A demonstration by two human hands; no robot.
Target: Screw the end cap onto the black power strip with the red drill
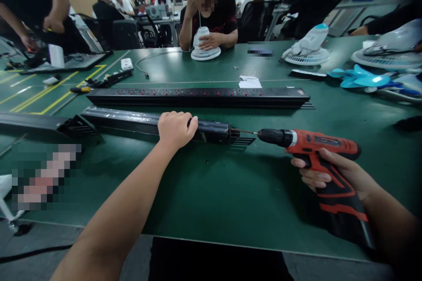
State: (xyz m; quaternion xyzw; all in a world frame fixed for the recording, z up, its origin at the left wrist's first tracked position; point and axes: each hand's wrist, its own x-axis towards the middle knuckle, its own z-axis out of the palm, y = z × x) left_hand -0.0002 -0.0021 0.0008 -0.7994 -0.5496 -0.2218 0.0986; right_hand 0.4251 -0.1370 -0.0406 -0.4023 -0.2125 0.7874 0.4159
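My left hand (177, 129) is wrapped over the top of a long black bar-shaped housing (132, 119) lying on the table. My right hand (332, 171) grips a red and black cordless drill (325, 142), with fingers around its handle near the trigger. From the drill's chuck a thin bit (244, 131) points left and reaches the housing's right end, where several thin prongs stick out. Whether the bit sits in a screw is too small to tell. Just behind lies a long black power strip (201, 96) with a row of sockets and red dots.
Another black housing (33, 123) lies at the left. Behind it rests a yellow-handled tool (80, 90). Across the green table (214, 202), a person works on a white fan part (205, 50). Blue fan blades (359, 77) and white fan parts (308, 50) lie at the right. A white paper (249, 82) is behind the strip.
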